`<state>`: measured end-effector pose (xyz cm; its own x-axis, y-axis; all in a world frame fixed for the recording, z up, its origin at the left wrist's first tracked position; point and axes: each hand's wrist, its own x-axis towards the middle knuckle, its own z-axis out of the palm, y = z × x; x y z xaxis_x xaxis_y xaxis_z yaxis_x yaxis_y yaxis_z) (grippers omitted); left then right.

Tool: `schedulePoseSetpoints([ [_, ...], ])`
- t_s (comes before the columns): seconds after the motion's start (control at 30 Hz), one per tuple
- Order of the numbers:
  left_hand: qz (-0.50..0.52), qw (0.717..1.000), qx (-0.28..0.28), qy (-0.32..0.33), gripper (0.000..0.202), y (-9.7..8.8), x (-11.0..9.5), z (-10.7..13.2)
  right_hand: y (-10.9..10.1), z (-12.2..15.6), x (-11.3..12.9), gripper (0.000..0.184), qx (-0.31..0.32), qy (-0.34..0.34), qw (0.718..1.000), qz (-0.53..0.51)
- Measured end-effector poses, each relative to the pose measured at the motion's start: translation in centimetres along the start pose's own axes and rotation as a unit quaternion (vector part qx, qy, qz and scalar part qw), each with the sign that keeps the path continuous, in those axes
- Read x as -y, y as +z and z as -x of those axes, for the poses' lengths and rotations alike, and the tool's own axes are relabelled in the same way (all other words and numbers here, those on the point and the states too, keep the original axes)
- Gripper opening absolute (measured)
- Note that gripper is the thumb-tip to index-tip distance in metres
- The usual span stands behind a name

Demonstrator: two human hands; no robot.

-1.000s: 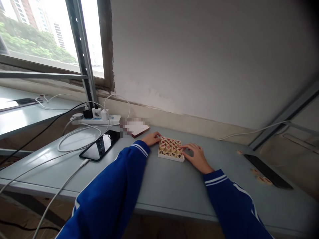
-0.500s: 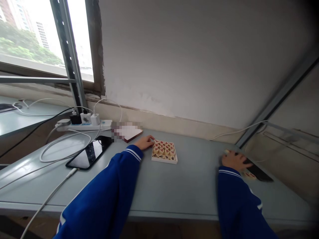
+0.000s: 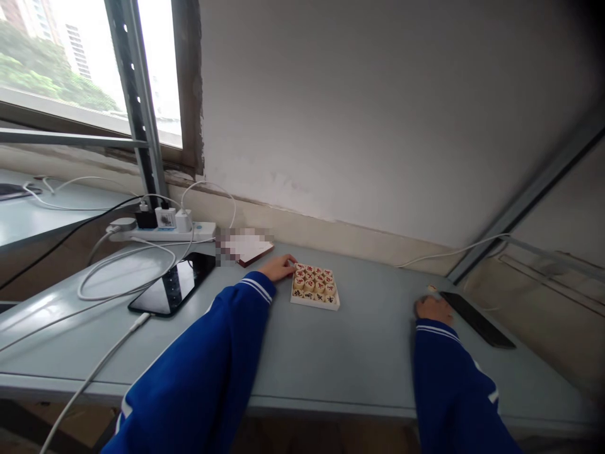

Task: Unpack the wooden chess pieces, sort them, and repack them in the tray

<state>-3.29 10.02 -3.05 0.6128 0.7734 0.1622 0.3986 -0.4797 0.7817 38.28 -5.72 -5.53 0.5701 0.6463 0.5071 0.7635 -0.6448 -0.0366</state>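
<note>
My left hand (image 3: 280, 268) rests against the far left corner of a small white open box (image 3: 314, 304), its fingers closed on the edge. Rows of round Chinese chess pieces (image 3: 310, 285) fill the box, most with red characters, the front row with black ones. To the right, my right hand (image 3: 433, 309) lies low on the table with its fingers curled down. Whatever is under that palm is hidden. One loose chess piece (image 3: 432, 288) sits just beyond its knuckles.
A flat black slab (image 3: 478, 320) lies right of my right hand. On the left are a black phone (image 3: 174, 285), looped white cables (image 3: 82, 280) and a power strip (image 3: 201, 230) with chargers. A box lid (image 3: 255, 251) stands near the wall. Metal posts rise at both sides.
My right hand has drawn left, away from the black slab, and its spread fingers have curled. The loose pieces beside the slab are out of sight. My left hand stays at the box.
</note>
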Motion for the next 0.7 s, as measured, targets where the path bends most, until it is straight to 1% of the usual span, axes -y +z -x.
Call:
schedulePoseSetpoints([
  [0.03,-0.003,1.0,0.0,0.001,0.034,0.0,0.0,0.0,0.1,-0.1,0.4,0.036,0.005,-0.001,1.0,-0.002],
  [0.1,-0.007,1.0,0.0,0.002,0.034,0.0,0.1,-0.1,0.5,-0.2,1.4,0.033,0.018,-0.029,0.999,-0.014],
  [0.23,-0.014,1.0,-0.001,0.003,0.035,0.1,0.2,-0.1,1.2,-0.1,4.2,0.033,0.024,-0.13,0.99,-0.053],
  [0.33,-0.024,1.0,-0.001,0.001,0.035,0.1,0.1,-0.1,1.4,0.6,6.1,0.033,0.021,-0.191,0.978,-0.081],
  [0.4,-0.027,1.0,-0.003,0.001,0.035,0.1,0.2,-0.1,1.1,1.2,7.1,0.033,0.02,-0.242,0.963,-0.113],
  [0.47,-0.027,1.0,-0.004,0.004,0.034,0.1,0.4,-0.2,0.5,1.7,7.8,0.035,0.024,-0.301,0.94,-0.159],
  [0.53,-0.025,1.0,-0.003,0.009,0.034,0.1,0.6,-0.3,-0.3,2.1,8.3,0.036,0.039,-0.345,0.916,-0.2],
  [0.6,-0.023,1.0,-0.001,0.012,0.033,0.2,0.8,-0.4,-1.1,2.3,8.6,0.035,0.058,-0.363,0.903,-0.221],
  [0.7,-0.018,1.0,-0.001,0.013,0.033,0.2,1.0,-0.4,-1.4,2.3,8.8,0.041,0.066,-0.35,0.9,-0.252],
])
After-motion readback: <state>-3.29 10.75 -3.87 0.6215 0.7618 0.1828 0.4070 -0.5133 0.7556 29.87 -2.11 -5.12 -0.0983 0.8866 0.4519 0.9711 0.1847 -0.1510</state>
